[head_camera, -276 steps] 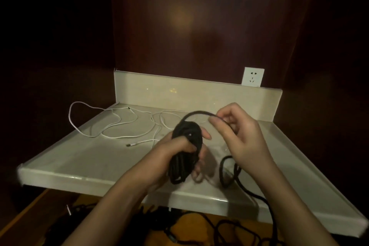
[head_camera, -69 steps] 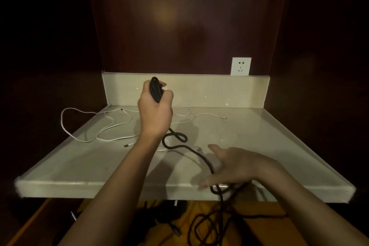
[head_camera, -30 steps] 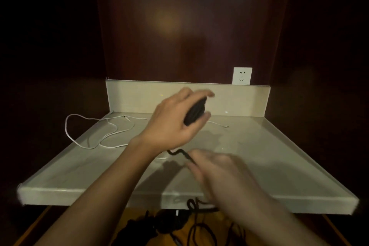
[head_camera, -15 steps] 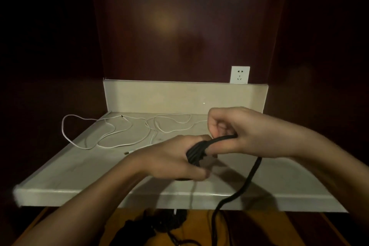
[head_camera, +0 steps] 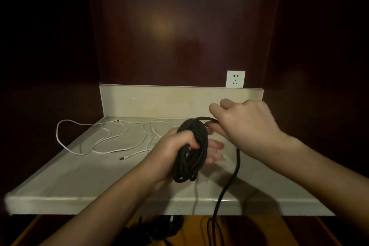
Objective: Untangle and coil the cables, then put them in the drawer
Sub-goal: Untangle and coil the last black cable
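Nearest, below the front edge of the tabletop (head_camera: 79,201), the uncoiled tail of the black cable (head_camera: 227,185) drops out of sight toward a dark heap of more cable (head_camera: 159,227) on the orange-brown surface underneath — whether that is the open drawer I cannot tell. That hidden slack looks like the main risk: if it is knotted or snagged down there, the next pull could jerk the bundle and drag loops out of it.

Above the middle of the tabletop, the left hand (head_camera: 175,154) grasps the black coil (head_camera: 191,152), thumb curled over the strands while its fingers lie extended behind them. The loops hang uneven at the bottom, so a slackened thumb would probably let them slide and spill into a fresh tangle.

Just beyond, the right hand (head_camera: 245,124) pinches the running strand at the top of the coil, laying on a new turn. Too much tension there could twist the cable into kinks.

Farther back, toward the rear left corner, the white cable (head_camera: 103,140) sprawls loose and uncoiled — its nearer strands run close behind the black bundle and could get swept into a wrap. A wall socket (head_camera: 235,79) sits above the rear edge.
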Tool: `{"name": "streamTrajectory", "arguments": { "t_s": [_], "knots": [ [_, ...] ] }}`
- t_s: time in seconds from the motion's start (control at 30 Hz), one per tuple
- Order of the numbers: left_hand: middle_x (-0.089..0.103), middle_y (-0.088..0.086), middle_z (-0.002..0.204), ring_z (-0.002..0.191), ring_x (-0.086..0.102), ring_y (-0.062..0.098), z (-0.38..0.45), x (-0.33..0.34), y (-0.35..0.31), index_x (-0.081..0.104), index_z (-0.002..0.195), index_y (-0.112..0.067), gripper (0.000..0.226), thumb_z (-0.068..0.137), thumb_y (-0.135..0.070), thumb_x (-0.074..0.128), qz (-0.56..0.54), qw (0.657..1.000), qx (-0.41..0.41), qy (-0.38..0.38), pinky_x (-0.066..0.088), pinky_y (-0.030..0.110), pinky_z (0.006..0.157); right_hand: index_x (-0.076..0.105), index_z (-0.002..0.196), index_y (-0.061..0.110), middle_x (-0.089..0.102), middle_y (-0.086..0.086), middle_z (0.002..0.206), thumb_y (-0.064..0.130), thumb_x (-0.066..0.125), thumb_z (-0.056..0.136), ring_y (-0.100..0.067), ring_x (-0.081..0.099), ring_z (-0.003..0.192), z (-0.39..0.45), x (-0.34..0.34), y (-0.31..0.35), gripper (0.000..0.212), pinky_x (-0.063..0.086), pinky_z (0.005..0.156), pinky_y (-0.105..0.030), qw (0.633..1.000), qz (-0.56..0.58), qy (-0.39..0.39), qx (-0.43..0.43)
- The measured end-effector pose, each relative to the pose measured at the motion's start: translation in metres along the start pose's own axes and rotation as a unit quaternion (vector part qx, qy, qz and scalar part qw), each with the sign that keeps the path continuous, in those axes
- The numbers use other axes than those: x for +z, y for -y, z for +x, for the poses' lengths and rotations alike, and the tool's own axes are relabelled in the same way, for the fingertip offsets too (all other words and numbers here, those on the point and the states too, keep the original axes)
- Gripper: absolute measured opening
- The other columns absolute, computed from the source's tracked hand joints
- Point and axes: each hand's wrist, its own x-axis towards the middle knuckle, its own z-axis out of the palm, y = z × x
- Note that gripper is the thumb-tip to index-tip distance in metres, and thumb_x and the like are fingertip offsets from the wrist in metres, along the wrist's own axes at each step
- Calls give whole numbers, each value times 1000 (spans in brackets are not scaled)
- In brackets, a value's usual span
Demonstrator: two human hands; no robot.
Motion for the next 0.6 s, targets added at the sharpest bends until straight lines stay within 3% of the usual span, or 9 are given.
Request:
{"name": "streamTrajectory", "arguments": {
  "t_s": [0.07, 0.13, 0.17, 0.27, 0.33, 0.37, 0.43, 0.53, 0.6],
  "knots": [
    [68, 32, 113, 103, 69, 42, 5, 4, 4, 60, 117, 13, 60, 63, -11, 50, -48, 997, 16, -66, 57, 44, 93, 52, 101, 17, 55, 1, 78, 47, 61, 92, -30, 67, 66, 0, 2, 15, 32, 16, 46, -26, 997, -22, 46, 66],
    [68, 30, 105, 93, 70, 38, 8, 5, 8, 63, 109, 15, 56, 61, -13, 51, -73, 990, 30, -121, 56, 41, 84, 55, 90, 15, 53, 1, 63, 42, 78, 78, -26, 59, 47, -7, 4, 25, 37, 7, 46, -23, 993, -12, 54, 106],
    [66, 29, 101, 91, 68, 37, 8, 6, 9, 63, 106, 14, 54, 61, -14, 52, -95, 985, 31, -138, 54, 42, 84, 56, 83, 13, 52, 0, 57, 37, 83, 73, -25, 52, 38, -10, 7, 29, 38, 6, 47, -22, 993, 10, 18, 116],
    [56, 25, 98, 85, 56, 37, 9, 9, 7, 62, 106, 4, 50, 60, -15, 57, -166, 971, 21, -172, 51, 43, 81, 53, 83, 12, 54, -2, 58, 26, 79, 77, -26, 45, 36, -21, 19, 36, 30, 24, 39, -24, 988, 98, -61, 101],
    [59, 23, 91, 76, 56, 31, 10, 10, 3, 65, 103, 3, 47, 64, -20, 51, -187, 964, 29, -187, 48, 34, 68, 53, 102, 14, 61, -3, 76, 17, 76, 80, -27, 52, 44, -26, 18, 41, 32, 41, 40, -32, 987, 140, -26, 72],
    [63, 20, 89, 77, 58, 28, 11, 10, 1, 65, 104, 3, 47, 67, -20, 47, -203, 962, 38, -180, 46, 33, 69, 48, 116, 16, 61, -3, 91, 14, 70, 84, -28, 56, 52, -29, 18, 41, 39, 47, 46, -37, 986, 157, 3, 62],
    [69, 19, 94, 86, 65, 28, 11, 10, -4, 63, 112, 6, 51, 72, -19, 42, -235, 959, 52, -151, 46, 32, 82, 37, 128, 22, 57, -2, 106, 10, 59, 91, -29, 60, 64, -33, 22, 34, 45, 50, 57, -41, 974, 216, 17, 69],
    [70, 22, 116, 110, 67, 29, 10, 14, -10, 61, 121, 8, 58, 76, -19, 37, -270, 954, 54, -120, 43, 32, 99, 46, 114, 18, 58, -5, 95, 15, 52, 95, -33, 57, 56, -34, 33, 30, 20, 49, 50, -43, 954, 275, -48, 111],
    [68, 23, 122, 124, 60, 32, 16, 22, -12, 58, 126, 8, 63, 74, -20, 37, -292, 945, 62, -130, 39, 35, 107, 51, 115, 14, 60, -8, 94, 16, 51, 95, -34, 58, 59, -35, 48, 41, 20, 52, 52, -46, 943, 288, -82, 146]
  ]
}}
